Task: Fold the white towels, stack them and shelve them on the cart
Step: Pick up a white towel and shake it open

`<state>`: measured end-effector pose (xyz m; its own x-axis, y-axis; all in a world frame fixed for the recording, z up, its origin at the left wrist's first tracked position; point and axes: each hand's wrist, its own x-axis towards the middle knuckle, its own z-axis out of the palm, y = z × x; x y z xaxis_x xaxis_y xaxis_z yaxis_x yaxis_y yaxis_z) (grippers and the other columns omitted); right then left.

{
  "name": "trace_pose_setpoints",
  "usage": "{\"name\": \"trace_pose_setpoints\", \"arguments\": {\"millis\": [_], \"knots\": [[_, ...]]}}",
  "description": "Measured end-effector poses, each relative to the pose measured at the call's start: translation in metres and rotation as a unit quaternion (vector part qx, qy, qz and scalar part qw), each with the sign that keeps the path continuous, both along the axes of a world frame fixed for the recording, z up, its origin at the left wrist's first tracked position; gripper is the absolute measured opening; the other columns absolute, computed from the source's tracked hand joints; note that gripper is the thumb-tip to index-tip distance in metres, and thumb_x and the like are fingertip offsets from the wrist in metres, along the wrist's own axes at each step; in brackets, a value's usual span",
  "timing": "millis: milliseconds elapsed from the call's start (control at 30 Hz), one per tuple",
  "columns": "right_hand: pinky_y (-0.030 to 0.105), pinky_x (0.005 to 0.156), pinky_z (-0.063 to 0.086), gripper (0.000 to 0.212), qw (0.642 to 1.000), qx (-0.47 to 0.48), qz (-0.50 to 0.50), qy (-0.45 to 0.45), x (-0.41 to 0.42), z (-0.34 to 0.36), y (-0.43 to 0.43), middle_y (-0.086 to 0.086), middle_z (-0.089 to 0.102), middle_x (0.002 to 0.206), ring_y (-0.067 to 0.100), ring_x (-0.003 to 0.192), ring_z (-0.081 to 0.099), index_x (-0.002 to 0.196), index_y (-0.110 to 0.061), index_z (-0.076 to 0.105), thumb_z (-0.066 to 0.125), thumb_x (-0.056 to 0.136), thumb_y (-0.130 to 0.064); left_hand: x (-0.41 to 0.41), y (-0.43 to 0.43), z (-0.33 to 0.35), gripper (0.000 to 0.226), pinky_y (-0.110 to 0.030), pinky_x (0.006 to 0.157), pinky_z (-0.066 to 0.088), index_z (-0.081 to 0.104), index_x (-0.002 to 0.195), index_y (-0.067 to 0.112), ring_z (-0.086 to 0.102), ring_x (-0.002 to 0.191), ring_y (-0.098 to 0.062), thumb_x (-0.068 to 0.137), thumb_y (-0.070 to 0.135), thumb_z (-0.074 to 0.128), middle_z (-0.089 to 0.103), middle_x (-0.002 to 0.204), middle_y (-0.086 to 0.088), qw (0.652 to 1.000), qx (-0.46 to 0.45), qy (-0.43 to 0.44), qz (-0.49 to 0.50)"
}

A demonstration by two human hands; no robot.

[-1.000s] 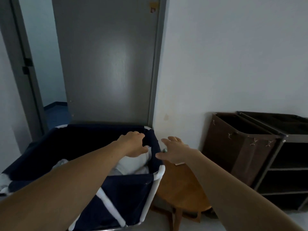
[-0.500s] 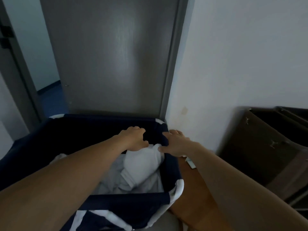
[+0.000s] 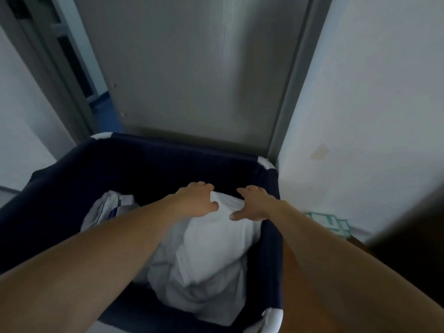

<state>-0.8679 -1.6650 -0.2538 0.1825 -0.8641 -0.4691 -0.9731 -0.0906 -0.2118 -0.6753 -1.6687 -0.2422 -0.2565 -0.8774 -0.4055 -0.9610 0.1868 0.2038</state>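
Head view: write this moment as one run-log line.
phase: pick | left hand: grips towel | right hand: at towel, grip unclear | towel: in hamper

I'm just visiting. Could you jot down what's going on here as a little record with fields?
Container: navy fabric laundry hamper with white corners, in front of a grey door
Contents: bunched white towel lying on more white linen
Left: left hand grips the towel's far edge
Right: right hand lies on the towel alongside, thumb spread; grip unclear
Stage: towel not yet lifted out or folded
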Motion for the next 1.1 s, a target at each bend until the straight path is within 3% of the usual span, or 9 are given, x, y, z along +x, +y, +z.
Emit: {"name": "trace_pose_setpoints", "arguments": {"millis": [167, 300, 500, 567, 633, 733, 833, 933, 1100], "knots": [[0.056, 0.118, 0.021, 0.120, 0.997, 0.072, 0.028, 0.007, 0.003, -0.062, -0.032, 0.005, 0.009, 0.164, 0.031, 0.150, 0.010, 0.158, -0.027, 0.005, 0.073, 0.068, -0.069, 0.002, -0.028, -0.058, 0.078, -0.043, 0.107, 0.040, 0.030, 0.153, 0.022, 0.046, 0.128, -0.023, 0.087, 0.061, 0.046, 0.042, 0.149, -0.003, 0.997, 0.070, -0.003, 0.016], [0.055, 0.119, 0.018, 0.129, 0.992, 0.119, 0.039, 0.018, 0.009, -0.107, -0.049, 0.008, 0.003, 0.164, 0.030, 0.151, 0.003, 0.157, -0.027, -0.005, 0.076, 0.065, -0.069, 0.005, -0.046, -0.111, 0.082, -0.041, 0.118, 0.026, 0.012, 0.158, 0.017, 0.027, 0.145, -0.026, 0.096, 0.054, 0.050, 0.022, 0.161, -0.007, 0.993, 0.117, 0.002, 0.034], [0.062, 0.119, -0.001, 0.143, 0.984, 0.149, 0.073, 0.061, 0.018, -0.174, -0.074, 0.009, -0.022, 0.163, 0.031, 0.149, -0.022, 0.154, -0.026, -0.020, 0.084, 0.062, -0.060, 0.011, -0.057, -0.187, 0.104, -0.046, 0.121, 0.019, 0.000, 0.158, 0.024, 0.002, 0.152, -0.024, 0.084, 0.058, 0.065, 0.000, 0.166, -0.002, 0.988, 0.152, 0.027, 0.027], [0.062, 0.118, -0.004, 0.146, 0.981, 0.153, 0.089, 0.079, 0.017, -0.196, -0.077, 0.010, -0.020, 0.162, 0.032, 0.149, -0.021, 0.153, -0.027, -0.022, 0.085, 0.060, -0.060, 0.014, -0.054, -0.208, 0.111, -0.048, 0.121, 0.015, -0.005, 0.158, 0.026, -0.004, 0.152, -0.024, 0.081, 0.060, 0.067, -0.009, 0.165, -0.001, 0.986, 0.162, 0.029, 0.022], [0.062, 0.117, -0.003, 0.145, 0.979, 0.147, 0.105, 0.094, 0.019, -0.217, -0.073, 0.013, -0.003, 0.162, 0.035, 0.150, -0.005, 0.153, -0.029, -0.021, 0.083, 0.058, -0.064, 0.019, -0.052, -0.224, 0.118, -0.050, 0.122, 0.014, -0.010, 0.157, 0.027, -0.009, 0.152, -0.024, 0.078, 0.061, 0.071, -0.015, 0.164, 0.000, 0.984, 0.176, 0.032, 0.018], [0.059, 0.116, 0.008, 0.134, 0.983, 0.086, 0.126, 0.104, 0.026, -0.243, -0.060, 0.009, 0.035, 0.146, 0.030, 0.137, 0.030, 0.155, -0.024, -0.003, 0.077, 0.057, -0.069, 0.026, -0.047, -0.242, 0.128, -0.052, 0.121, 0.014, -0.016, 0.155, 0.028, -0.011, 0.151, -0.024, 0.073, 0.061, 0.075, -0.020, 0.163, 0.000, 0.979, 0.199, 0.036, 0.021], [0.054, 0.112, 0.018, 0.094, 0.986, 0.045, 0.131, 0.088, 0.029, -0.248, -0.055, 0.002, 0.046, 0.130, 0.024, 0.124, 0.042, 0.138, -0.023, 0.036, 0.076, 0.063, -0.063, 0.031, -0.044, -0.253, 0.135, -0.053, 0.121, 0.015, -0.023, 0.153, 0.029, -0.011, 0.152, -0.024, 0.069, 0.060, 0.079, -0.020, 0.163, 0.000, 0.975, 0.217, 0.043, 0.030], [0.045, 0.098, 0.027, 0.058, 0.989, 0.016, 0.127, 0.076, 0.027, -0.239, -0.054, -0.001, 0.054, 0.118, 0.022, 0.112, 0.048, 0.116, -0.024, 0.050, 0.071, 0.074, -0.058, 0.032, -0.040, -0.255, 0.140, -0.052, 0.121, 0.018, -0.026, 0.152, 0.029, -0.007, 0.152, -0.024, 0.066, 0.060, 0.080, -0.017, 0.164, 0.001, 0.974, 0.219, 0.051, 0.023], [0.040, 0.092, 0.033, 0.048, 0.994, -0.050, 0.084, 0.039, 0.029, -0.198, -0.061, -0.004, 0.057, 0.111, 0.021, 0.103, 0.051, 0.112, -0.026, 0.053, 0.063, 0.080, -0.060, 0.031, -0.045, -0.231, 0.132, -0.043, 0.106, 0.042, -0.007, 0.156, 0.031, 0.039, 0.132, -0.021, 0.062, 0.058, 0.082, 0.029, 0.152, 0.003, 0.972, 0.210, 0.108, 0.006]]}}
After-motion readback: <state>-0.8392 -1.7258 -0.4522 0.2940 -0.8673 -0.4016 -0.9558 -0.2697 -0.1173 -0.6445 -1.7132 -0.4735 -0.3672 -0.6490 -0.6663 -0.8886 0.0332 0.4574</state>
